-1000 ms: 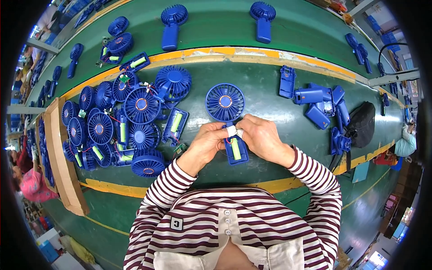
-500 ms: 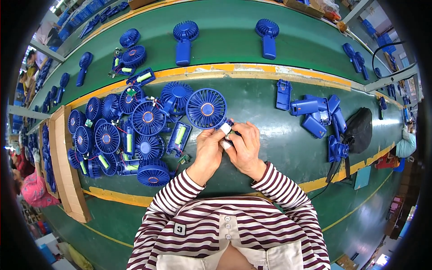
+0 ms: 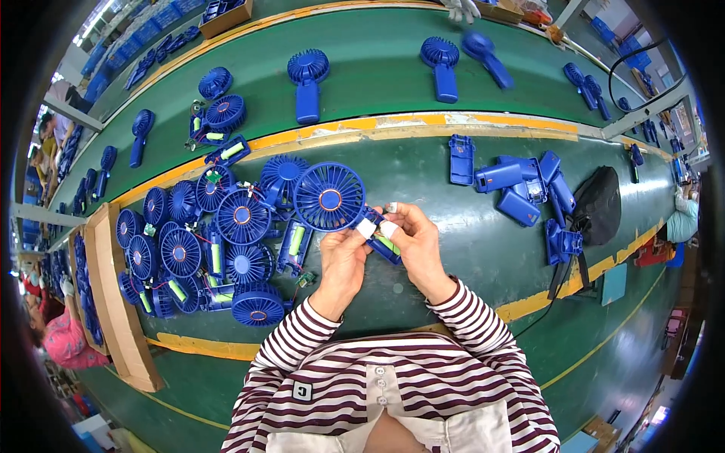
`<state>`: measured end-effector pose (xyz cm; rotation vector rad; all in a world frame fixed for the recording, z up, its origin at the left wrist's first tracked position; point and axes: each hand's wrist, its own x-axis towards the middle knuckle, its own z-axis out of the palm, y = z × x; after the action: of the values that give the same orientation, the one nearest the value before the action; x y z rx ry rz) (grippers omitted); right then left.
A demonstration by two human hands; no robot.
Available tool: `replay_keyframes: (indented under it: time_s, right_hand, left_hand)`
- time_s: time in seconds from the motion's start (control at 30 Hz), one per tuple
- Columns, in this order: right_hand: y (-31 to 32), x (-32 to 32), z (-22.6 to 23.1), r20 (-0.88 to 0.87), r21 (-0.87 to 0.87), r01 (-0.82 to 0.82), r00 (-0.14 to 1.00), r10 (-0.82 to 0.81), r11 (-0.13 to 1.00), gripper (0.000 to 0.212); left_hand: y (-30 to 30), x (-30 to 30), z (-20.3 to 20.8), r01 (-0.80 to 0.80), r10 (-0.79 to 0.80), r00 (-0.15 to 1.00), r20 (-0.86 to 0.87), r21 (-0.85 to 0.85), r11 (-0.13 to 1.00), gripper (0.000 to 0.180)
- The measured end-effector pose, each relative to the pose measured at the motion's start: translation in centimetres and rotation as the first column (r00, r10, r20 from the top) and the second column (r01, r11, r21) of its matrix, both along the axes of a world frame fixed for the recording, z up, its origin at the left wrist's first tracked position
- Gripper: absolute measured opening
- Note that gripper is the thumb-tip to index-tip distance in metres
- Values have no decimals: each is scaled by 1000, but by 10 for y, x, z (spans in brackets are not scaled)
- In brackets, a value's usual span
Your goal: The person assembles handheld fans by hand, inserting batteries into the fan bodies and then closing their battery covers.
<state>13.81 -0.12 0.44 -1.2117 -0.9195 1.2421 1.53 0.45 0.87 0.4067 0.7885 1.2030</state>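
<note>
A blue handheld fan [image 3: 329, 198] is between my hands, its round grille pointing up and left. Its handle is uncovered, and a light green battery [image 3: 387, 243] shows inside. My left hand [image 3: 343, 260] is closed on the handle just below the fan head. At the handle's other side my right hand [image 3: 417, 245] grips with the thumb pressed on the inside, its index finger raised. White wraps cover some of my fingertips. Left of my hands lies a pile of blue fans [image 3: 242, 217], several with batteries, wires and small circuit boards exposed.
Blue handle covers [image 3: 499, 177] lie to the right, beside a black bag [image 3: 600, 204]. Beyond the yellow edge strip, a green conveyor belt [image 3: 370, 83] carries fans. Another person's gloved hand [image 3: 461, 9] is over its far edge. A cardboard box [image 3: 113, 294] stands left of the pile.
The fan in my hands has shifted slightly left, and its handle with the battery has come into view. My right fingers have loosened and lifted. A gloved hand and a blurred fan have appeared at the belt.
</note>
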Motion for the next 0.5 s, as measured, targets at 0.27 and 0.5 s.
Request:
replay_keyframes:
  time_s: [0.27,0.5]
  right_hand:
    - [-4,19,23,890,89,-399,444,107,913,37]
    - [-8,28,26,855,104,-428,500,139,898,41]
  left_hand:
    - [-2,-5,-7,30,-30,995,-99,-10,1000,24]
    - [-2,-5,-6,107,-105,991,-87,19,994,24]
